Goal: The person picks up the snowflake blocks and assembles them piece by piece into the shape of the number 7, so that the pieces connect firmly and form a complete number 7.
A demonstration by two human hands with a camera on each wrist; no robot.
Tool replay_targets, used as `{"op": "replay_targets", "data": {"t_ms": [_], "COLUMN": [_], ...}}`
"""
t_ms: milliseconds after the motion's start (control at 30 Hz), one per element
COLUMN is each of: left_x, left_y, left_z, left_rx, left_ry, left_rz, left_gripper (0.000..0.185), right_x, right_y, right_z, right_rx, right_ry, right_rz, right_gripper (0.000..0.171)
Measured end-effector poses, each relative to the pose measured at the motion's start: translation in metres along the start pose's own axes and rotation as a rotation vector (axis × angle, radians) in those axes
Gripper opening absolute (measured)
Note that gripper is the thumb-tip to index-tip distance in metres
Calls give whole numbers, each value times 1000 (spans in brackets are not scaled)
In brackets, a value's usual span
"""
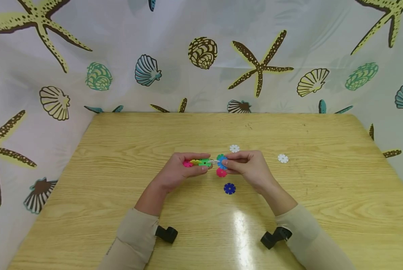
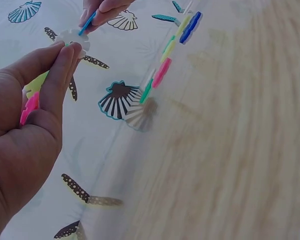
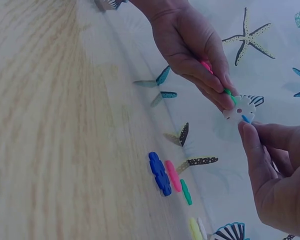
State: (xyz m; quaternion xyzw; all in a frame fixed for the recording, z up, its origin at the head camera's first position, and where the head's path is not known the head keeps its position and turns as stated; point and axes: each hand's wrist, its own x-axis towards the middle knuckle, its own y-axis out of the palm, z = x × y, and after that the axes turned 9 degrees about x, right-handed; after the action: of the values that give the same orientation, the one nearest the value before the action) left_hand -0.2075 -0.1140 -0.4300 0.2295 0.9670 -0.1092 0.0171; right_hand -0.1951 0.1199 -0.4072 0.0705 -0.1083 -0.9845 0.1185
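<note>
My left hand (image 1: 179, 170) holds a short chain of notched plastic discs, with thumb and fingertips at the green disc (image 1: 205, 162). A pink disc (image 1: 188, 164) and a yellow disc (image 1: 195, 162) sit toward the palm, partly hidden by the fingers. At the chain's right end is a white disc (image 3: 240, 110), standing out past the left fingertips. Between thumb and fingers my right hand (image 1: 253, 168) pinches a light blue disc (image 1: 222, 162). Its edge meets the white disc's rim in both wrist views; how deep it sits in a notch I cannot tell.
On the wooden table (image 1: 120, 195) lie a dark blue disc (image 1: 229, 188), a pink disc (image 1: 221, 172), a green disc (image 1: 220, 155), a white disc (image 1: 234, 148) and another white disc (image 1: 283, 158). A yellow disc (image 3: 195, 229) shows in the right wrist view. A shell-patterned curtain (image 1: 174, 86) borders the table.
</note>
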Motion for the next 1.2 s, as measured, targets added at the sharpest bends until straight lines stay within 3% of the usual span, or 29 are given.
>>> {"op": "replay_targets", "data": {"t_ms": [933,1200], "left_x": [-2,0], "left_y": [2,7], "left_z": [-1,-2], "left_rx": [6,25], "left_ry": [-41,-37], "left_rz": [32,2], "left_gripper": [43,40], "right_x": [-1,-1], "right_y": [-2,-3], "right_z": [-1,-1], "right_rx": [-26,-49], "right_ry": [26,41], "right_rz": [39,26], "right_gripper": [23,26]}}
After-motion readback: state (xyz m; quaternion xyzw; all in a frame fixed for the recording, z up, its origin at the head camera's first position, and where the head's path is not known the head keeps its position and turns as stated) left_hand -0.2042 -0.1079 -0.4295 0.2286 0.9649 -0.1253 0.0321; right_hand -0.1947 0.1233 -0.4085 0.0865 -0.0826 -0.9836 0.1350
